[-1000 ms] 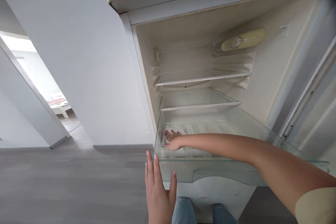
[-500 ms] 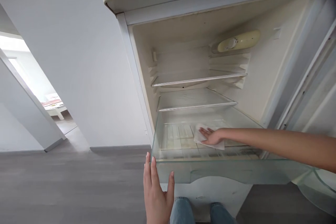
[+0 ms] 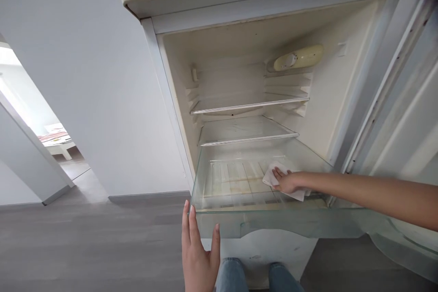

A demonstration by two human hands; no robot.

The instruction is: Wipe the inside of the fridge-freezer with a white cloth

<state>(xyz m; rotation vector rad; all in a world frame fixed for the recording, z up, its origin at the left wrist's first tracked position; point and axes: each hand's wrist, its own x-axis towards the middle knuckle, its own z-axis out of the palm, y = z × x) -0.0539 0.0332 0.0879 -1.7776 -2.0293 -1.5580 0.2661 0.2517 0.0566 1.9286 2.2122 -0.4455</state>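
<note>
My right hand (image 3: 286, 181) lies flat, fingers spread, on a thin white cloth (image 3: 297, 194), pressing it against the bottom of the clear drawer (image 3: 219, 224). This drawer is pulled out from the lower part of an open fridge (image 3: 232, 75). Brownish stains show on its ribbed bottom. My left hand (image 3: 200, 253) is upright at the drawer's front left corner. Its fingers are stretched apart, and two fingertips rest at the corner's edge; nothing is held in it.
Two glass shelves, an upper one (image 3: 248, 103) and a lower one (image 3: 246, 130), sit above the drawer. A yellowish lamp housing (image 3: 303, 58) is on the right inner wall. The open fridge door (image 3: 407, 137) stands at the right. A doorway shows a bed (image 3: 56, 139) at far left.
My right hand has slid the cloth to the right across the drawer bottom. My left hand keeps its place at the drawer corner. The whole view has shifted slightly.
</note>
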